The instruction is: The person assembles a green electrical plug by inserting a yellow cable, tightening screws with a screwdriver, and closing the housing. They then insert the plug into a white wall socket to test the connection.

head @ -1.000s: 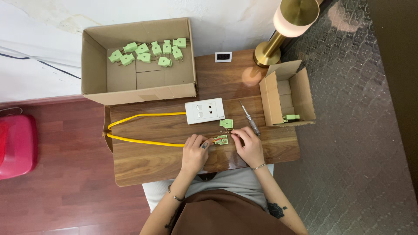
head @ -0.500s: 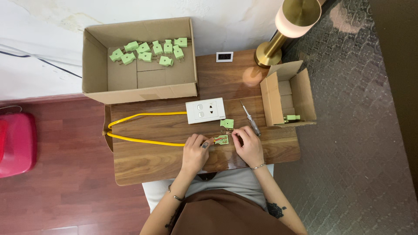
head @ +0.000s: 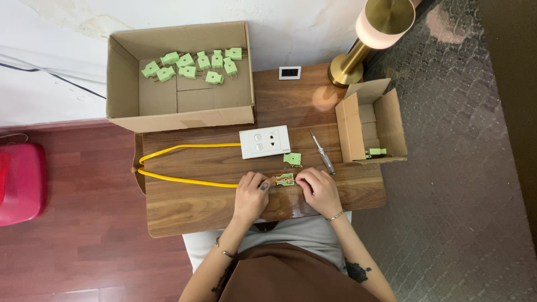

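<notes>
almost nothing has moved since the earlier pictures: both hands sit in the same spot on the wooden table [head: 184, 207] and the yellow cable [head: 184, 179] lies in the same long loop. the left hand [head: 250, 193] is curled over the end of the yellow cable, fingers closed on it, right where it meets the open green plug [head: 284, 179]. the right hand [head: 320, 189] is curled just beside the plug on the other side, fingertips touching it or very near; it is too small to tell if it pinches the plug or only steadies it. the plug lies near the front edge of the table, between the two hands. the plug's green cover [head: 292, 159] lies just behind it, and the screwdriver [head: 323, 151] lies near the right hand, not held. it looks like the step of fitting the cable wires into the open plug. the next move likely calls for holding the wires still, then reaching for the cover and the screwdriver. the white socket plate [head: 265, 141] lies behind, the big box of green plugs [head: 193, 64] at the back, the small box [head: 372, 126] at the right.
</notes>
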